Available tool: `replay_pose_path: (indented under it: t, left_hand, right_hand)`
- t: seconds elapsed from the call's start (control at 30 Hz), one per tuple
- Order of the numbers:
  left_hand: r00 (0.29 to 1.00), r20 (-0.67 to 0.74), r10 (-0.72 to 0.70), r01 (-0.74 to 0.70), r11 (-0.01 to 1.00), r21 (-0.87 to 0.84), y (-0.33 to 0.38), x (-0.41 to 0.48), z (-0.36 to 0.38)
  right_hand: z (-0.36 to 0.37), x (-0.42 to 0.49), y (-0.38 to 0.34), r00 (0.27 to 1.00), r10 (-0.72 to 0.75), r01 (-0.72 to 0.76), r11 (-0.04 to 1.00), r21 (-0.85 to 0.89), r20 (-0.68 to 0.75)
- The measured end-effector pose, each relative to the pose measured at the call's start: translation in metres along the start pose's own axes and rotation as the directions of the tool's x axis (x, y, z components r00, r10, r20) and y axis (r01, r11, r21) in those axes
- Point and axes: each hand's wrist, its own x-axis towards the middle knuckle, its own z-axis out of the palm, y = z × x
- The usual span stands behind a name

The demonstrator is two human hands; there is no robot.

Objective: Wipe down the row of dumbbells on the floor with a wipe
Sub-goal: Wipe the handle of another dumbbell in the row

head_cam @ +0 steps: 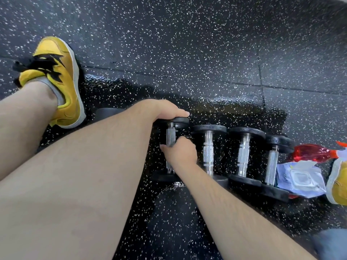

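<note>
**gymrat22:** where's the black-plated chrome-handled dumbbell (170, 136) at?

**mop_guy:** in the row of dumbbells (208, 152) on the speckled black rubber floor (206, 53). left hand (165, 109) fingers curled over its far plate, right hand (180, 152) fingers wrapped round the knurled handle

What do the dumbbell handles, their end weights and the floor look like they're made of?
Handles: bright metal, likely chromed steel, shiny with a knurled grip section. End weights: matte black, rubber or coated iron; the look leaves it open. Floor: black rubber-looking tiles flecked white, with visible seams.
</note>
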Motion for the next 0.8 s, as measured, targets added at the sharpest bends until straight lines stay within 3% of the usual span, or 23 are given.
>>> replay_pose_path:
  t: [0.17, 0.37, 0.47, 0.53, 0.67, 0.8]
  left_hand:
    - [1.0, -0.02, 0.005, -0.007, 0.995, -0.104, 0.001, 0.004, -0.001]
    - [0.999, -0.044, 0.0, -0.004, 0.995, -0.101, 0.0, 0.001, -0.003]
    - [0.999, 0.011, 0.034, -0.033, 0.996, -0.08, -0.003, 0.0, -0.004]
    - [0.998, 0.027, 0.055, -0.053, 0.996, -0.074, -0.006, -0.001, -0.001]
    - [0.998, 0.043, 0.055, -0.052, 0.996, -0.078, -0.015, 0.005, 0.005]
    - [0.992, -0.006, 0.126, -0.127, 0.989, -0.076, -0.018, 0.014, 0.01]
  right_hand:
    - [-0.006, 0.003, 0.004, 0.999, 0.028, -0.035, 0.987, 0.154, 0.041]
    - [-0.012, 0.007, 0.019, 0.945, -0.073, -0.089, 0.88, 0.467, 0.318]
    - [-0.013, 0.007, 0.024, 0.903, -0.118, -0.109, 0.867, 0.486, 0.413]
    - [-0.013, 0.008, 0.027, 0.908, -0.087, -0.135, 0.866, 0.481, 0.411]
    - [-0.018, 0.007, 0.036, 0.95, -0.126, -0.019, 0.89, 0.456, 0.286]
    - [-0.014, -0.004, 0.04, 0.999, 0.035, -0.041, 0.654, 0.755, 0.024]
